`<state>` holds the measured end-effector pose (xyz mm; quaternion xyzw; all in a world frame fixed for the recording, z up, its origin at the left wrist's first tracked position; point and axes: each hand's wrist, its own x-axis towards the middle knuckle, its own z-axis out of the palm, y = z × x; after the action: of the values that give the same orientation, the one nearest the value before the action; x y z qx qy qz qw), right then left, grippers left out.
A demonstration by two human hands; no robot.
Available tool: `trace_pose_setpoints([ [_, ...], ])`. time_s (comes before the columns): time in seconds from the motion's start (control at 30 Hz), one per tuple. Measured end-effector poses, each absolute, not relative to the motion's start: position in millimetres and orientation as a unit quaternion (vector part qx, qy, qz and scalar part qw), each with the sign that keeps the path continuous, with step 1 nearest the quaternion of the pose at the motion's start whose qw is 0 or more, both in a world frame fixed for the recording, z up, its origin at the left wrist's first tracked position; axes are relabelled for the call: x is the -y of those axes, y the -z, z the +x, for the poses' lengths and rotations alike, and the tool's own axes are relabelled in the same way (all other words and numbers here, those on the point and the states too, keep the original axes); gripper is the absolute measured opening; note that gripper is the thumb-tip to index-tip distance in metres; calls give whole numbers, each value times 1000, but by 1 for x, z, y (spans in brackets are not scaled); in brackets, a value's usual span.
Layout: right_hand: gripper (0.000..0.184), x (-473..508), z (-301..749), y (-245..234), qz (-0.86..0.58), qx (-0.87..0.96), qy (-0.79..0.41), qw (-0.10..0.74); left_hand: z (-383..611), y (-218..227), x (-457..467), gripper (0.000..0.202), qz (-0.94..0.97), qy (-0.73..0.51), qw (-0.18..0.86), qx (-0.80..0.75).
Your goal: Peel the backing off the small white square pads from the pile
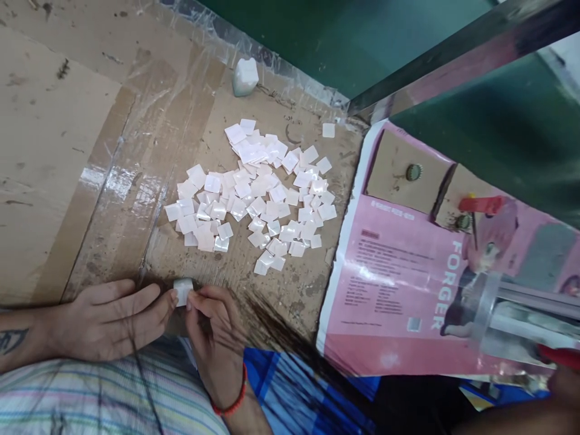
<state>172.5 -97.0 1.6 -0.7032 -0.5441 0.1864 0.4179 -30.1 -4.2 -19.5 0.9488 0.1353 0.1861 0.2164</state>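
Note:
A small white square piece (183, 292) is held at the near edge of the cardboard, pinched from both sides. My left hand (122, 314) has its thumb and fingertips on its left edge, the other fingers stretched together. My right hand (215, 332), with a red cord bracelet at the wrist, grips its right edge between thumb and index finger. Just beyond lies a loose, overlapping heap of glossy, pale square pieces (263, 193). One more pale square (328, 130) lies apart at the upper right. Whether the held piece is single or stacked, I cannot tell.
A white block-like piece (245, 77) stands near the back edge of the taped cardboard (149, 139). To the right is a pink printed sheet (376, 290) with cardboard pads (403, 172) and a red-handled tool (483, 204). A metal post and another person's blurred hand (562, 380) border that side.

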Motion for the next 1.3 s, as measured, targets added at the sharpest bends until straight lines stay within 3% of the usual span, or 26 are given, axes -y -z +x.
trace_pose_setpoints([
  [0.1, 25, 103, 176, -2, -687, 613, -156, 358, -30, 22, 1, 43, 953, -198, 204, -108],
  [0.23, 43, 109, 186, -11, -670, 680, -114, 274, -30, 25, 2, 49, 953, -200, 201, -109],
  [0.4, 61, 106, 192, -21, -642, 715, -109, 253, -29, 25, 2, 45, 964, -178, 180, -75],
  [0.63, 38, 103, 191, -18, -654, 698, -119, 267, -11, 14, -13, 39, 953, -193, 212, -103],
  [0.93, 43, 103, 188, -18, -670, 691, -95, 253, -11, 14, -12, 47, 956, -204, 183, -105],
  [1.13, 34, 100, 196, -21, -655, 719, -111, 205, -13, 20, -13, 35, 958, -193, 188, -99],
  [1.3, 39, 104, 202, 15, -569, 742, -131, 329, -21, 18, -11, 39, 948, -183, 230, -122],
])
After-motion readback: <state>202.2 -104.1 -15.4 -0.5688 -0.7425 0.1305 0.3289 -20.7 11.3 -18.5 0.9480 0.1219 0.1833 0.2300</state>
